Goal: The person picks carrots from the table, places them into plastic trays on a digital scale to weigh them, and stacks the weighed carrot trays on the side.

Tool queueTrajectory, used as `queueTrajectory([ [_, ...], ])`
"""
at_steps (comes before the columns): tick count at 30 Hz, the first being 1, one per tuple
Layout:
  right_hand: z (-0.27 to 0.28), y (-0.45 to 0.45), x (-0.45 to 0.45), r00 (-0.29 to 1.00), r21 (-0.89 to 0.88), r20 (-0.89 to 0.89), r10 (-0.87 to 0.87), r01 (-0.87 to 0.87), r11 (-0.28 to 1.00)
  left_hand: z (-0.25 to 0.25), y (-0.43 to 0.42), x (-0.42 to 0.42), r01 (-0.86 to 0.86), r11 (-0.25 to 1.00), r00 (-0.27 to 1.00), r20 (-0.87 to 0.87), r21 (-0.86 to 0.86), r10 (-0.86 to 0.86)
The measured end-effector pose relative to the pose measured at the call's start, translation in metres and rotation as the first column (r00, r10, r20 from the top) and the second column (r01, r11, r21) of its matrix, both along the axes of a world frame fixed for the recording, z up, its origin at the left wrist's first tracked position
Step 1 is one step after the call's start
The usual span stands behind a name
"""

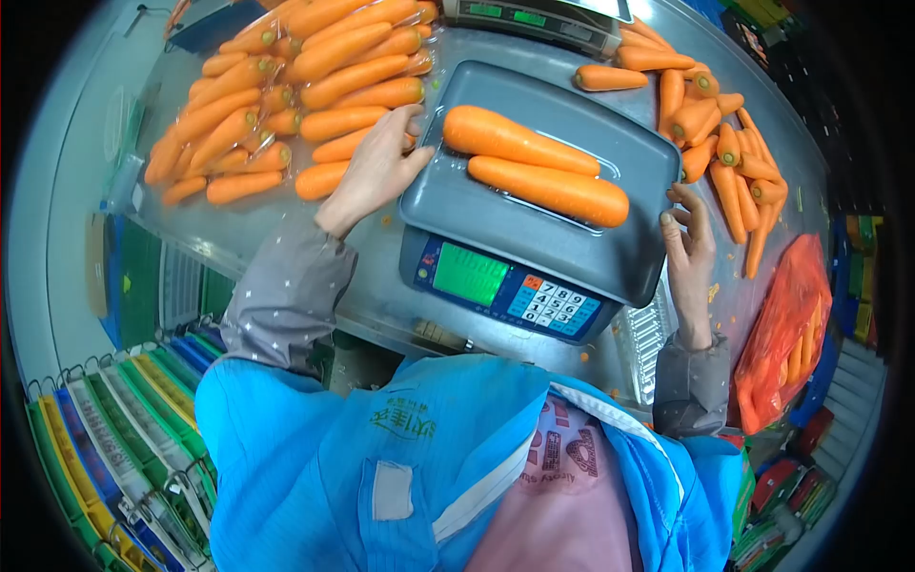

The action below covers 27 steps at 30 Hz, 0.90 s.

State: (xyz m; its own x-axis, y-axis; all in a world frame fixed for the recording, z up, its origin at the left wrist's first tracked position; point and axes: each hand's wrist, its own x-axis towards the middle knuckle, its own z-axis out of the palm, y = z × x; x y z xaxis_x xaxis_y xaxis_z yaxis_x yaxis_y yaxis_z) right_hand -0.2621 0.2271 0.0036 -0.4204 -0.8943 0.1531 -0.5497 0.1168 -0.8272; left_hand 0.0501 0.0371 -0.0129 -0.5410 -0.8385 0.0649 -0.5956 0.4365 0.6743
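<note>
Two large carrots (548,189) lie side by side on a clear plastic tray (602,229). That tray rests on the grey pan (477,86) of a digital scale (572,319), whose green display (471,275) is lit. My left hand (376,167) is at the pan's left rim, its thumb and fingers apart and nothing in it. At the right rim is my right hand (691,243), fingers bent and thumb apart, holding nothing I can see. Whether either hand touches the pan is hard to tell.
Film-wrapped packs of carrots (229,129) cover the left of the metal table. Loose carrots (724,153) pile up at the right. Nearby are a red bag (782,334) with carrots, a stack of clear trays (643,338) and a second scale (538,21).
</note>
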Motion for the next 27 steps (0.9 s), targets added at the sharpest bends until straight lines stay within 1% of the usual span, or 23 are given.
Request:
queueTrajectory([
  [1, -0.001, 0.001, 0.001, 1.000, 0.010, 0.003, 0.010, -0.010, 1.000, -0.001, -0.001, -0.001, 0.007, 0.999, 0.998, 0.067, 0.051, -0.010],
  [2, -0.002, 0.001, 0.003, 1.000, 0.002, -0.011, 0.012, -0.012, 1.000, -0.004, -0.002, -0.001, 0.043, 0.999, 0.993, 0.112, -0.019, -0.041],
  [3, -0.003, 0.000, 0.003, 1.000, -0.009, -0.025, 0.012, -0.012, 1.000, -0.007, -0.003, -0.001, 0.037, 0.999, 0.993, 0.112, -0.015, -0.035],
  [5, -0.006, -0.002, 0.004, 1.000, 0.012, 0.000, 0.014, -0.014, 1.000, -0.012, -0.003, -0.004, 0.040, 0.997, 0.978, 0.206, -0.061, -0.027],
  [7, -0.007, -0.008, 0.008, 0.998, 0.093, 0.055, -0.032, 0.026, 0.995, -0.015, -0.004, -0.005, 0.042, 0.995, 0.979, 0.203, -0.094, -0.023],
  [8, -0.013, -0.011, 0.011, 0.998, 0.094, 0.055, -0.031, 0.026, 0.995, -0.016, -0.004, -0.005, 0.047, 0.991, 0.979, 0.200, -0.127, -0.021],
  [9, -0.020, -0.017, 0.016, 0.986, 0.153, 0.162, -0.039, 0.014, 0.988, -0.018, -0.003, -0.007, 0.047, 0.991, 0.980, 0.200, -0.127, -0.021],
  [10, -0.023, -0.023, 0.021, 0.962, 0.207, 0.267, -0.051, -0.005, 0.978, -0.019, 0.000, -0.008, 0.036, 0.984, 0.977, 0.212, -0.172, 0.001],
  [11, -0.021, -0.029, 0.026, 0.931, 0.335, 0.352, -0.099, -0.027, 0.942, -0.019, 0.001, -0.010, 0.026, 0.975, 0.975, 0.222, -0.221, 0.025],
  [13, -0.026, -0.035, 0.040, 0.954, 0.261, 0.291, -0.069, -0.010, 0.965, -0.018, 0.002, -0.011, 0.012, 0.975, 0.980, 0.196, -0.221, 0.032],
  [14, -0.022, -0.037, 0.042, 0.944, 0.285, 0.318, -0.091, -0.003, 0.959, -0.017, 0.000, -0.010, 0.012, 0.983, 0.982, 0.189, -0.181, 0.023],
  [15, -0.020, -0.038, 0.041, 0.945, 0.272, 0.316, -0.081, -0.009, 0.962, -0.017, -0.003, -0.008, 0.011, 0.990, 0.983, 0.182, -0.141, 0.015],
  [16, -0.019, -0.038, 0.039, 0.914, 0.309, 0.389, -0.118, -0.009, 0.951, -0.023, -0.008, -0.004, 0.033, 0.979, 0.989, 0.147, -0.201, -0.003],
  [18, -0.018, -0.040, 0.036, 0.847, 0.361, 0.498, -0.184, -0.010, 0.932, -0.025, -0.011, -0.003, 0.023, 0.981, 0.992, 0.128, -0.190, 0.002],
  [19, -0.021, -0.039, 0.035, 0.851, 0.352, 0.497, -0.169, -0.019, 0.936, -0.025, -0.012, -0.003, 0.019, 0.985, 0.994, 0.112, -0.169, 0.000],
  [20, -0.025, -0.038, 0.036, 0.840, 0.351, 0.511, -0.181, -0.011, 0.936, -0.033, -0.015, -0.002, 0.024, 0.976, 0.998, 0.069, -0.215, -0.009],
  [21, -0.026, -0.039, 0.038, 0.830, 0.347, 0.525, -0.187, -0.009, 0.938, -0.034, -0.016, -0.001, 0.030, 0.979, 0.997, 0.073, -0.201, -0.016],
  [23, -0.018, -0.035, 0.043, 0.802, 0.296, 0.570, -0.178, 0.002, 0.955, -0.027, -0.013, 0.003, 0.014, 0.996, 0.996, 0.089, -0.088, -0.007],
  [25, 0.003, -0.034, 0.052, 0.833, 0.259, 0.537, -0.134, -0.012, 0.966, -0.025, -0.005, 0.013, -0.012, 0.999, 0.999, -0.044, 0.031, 0.014],
  [27, 0.012, -0.038, 0.058, 0.817, 0.218, 0.569, -0.090, -0.045, 0.975, -0.022, -0.002, 0.026, -0.034, 0.985, 0.991, -0.120, 0.168, 0.054],
])
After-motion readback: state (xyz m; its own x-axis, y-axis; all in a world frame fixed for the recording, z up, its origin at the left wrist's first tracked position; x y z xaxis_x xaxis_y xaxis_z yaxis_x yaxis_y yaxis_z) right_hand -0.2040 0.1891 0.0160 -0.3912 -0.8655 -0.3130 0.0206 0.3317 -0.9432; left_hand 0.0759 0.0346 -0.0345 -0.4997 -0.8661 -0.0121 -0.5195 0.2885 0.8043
